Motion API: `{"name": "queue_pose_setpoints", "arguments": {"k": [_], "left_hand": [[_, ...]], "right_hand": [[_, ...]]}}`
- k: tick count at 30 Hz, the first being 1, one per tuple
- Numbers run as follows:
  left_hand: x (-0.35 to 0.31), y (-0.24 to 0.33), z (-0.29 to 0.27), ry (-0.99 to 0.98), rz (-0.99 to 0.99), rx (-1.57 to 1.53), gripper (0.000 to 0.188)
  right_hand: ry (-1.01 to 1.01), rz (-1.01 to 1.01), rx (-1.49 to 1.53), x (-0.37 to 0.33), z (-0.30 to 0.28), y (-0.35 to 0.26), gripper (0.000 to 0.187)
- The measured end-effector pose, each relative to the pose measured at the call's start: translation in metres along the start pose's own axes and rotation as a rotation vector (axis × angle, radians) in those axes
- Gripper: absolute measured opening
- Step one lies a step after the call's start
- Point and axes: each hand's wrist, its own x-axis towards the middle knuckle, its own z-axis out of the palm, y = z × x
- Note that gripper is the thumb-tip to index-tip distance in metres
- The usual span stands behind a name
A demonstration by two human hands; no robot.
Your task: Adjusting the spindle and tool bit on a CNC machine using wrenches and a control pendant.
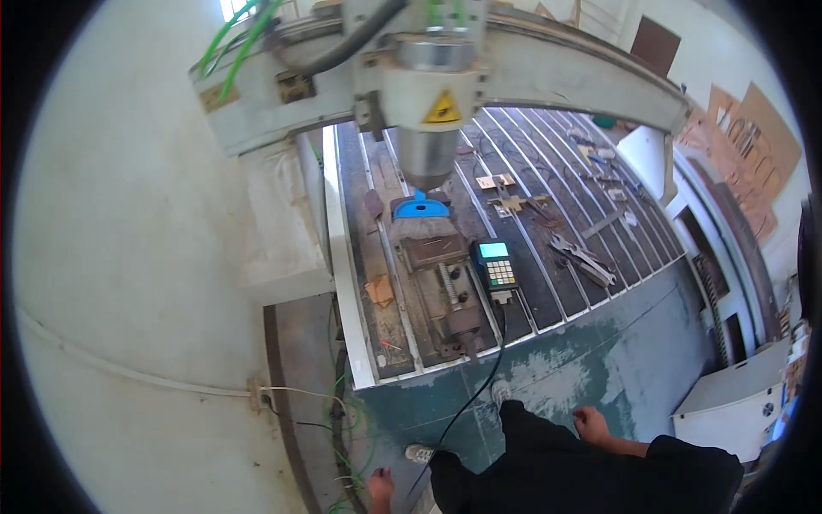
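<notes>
My left hand hangs low at the bottom edge, beside green cables; its fingers look curled in, and I see nothing in them. Out to the right, my right hand hangs over the floor, fingers loosely closed with nothing visible inside. Both are apart from the slotted machine bed. On that bed lies a black handheld controller with a lit screen and a keypad. To its left sits a rusty vise. Beyond the vise, a blue curved piece sits right below the machine's spindle.
A gantry spans the bed. Pliers-like tools and metal clamps lie on the right. The controller's black cable runs down towards my feet. Green cables trail at left; a white cabinet stands right.
</notes>
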Motion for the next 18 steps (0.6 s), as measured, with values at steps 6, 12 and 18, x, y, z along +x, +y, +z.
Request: {"name": "queue_pose_setpoints", "arguments": {"k": [6,12,18], "left_hand": [[-0.015,0.217,0.0,-0.189,0.167,-0.199,0.031],[-0.057,0.363,-0.008,-0.238,0.059,-0.301,0.031],[-0.048,0.436,-0.053,0.028,0.149,-0.413,0.024]], "right_hand": [[0.117,-0.422,0.378,0.081,-0.034,-0.069,0.015],[-0.054,-0.752,0.514,0.192,-0.092,-0.185,0.018],[-0.07,-0.757,0.469,0.326,-0.091,-0.314,0.032]]}}
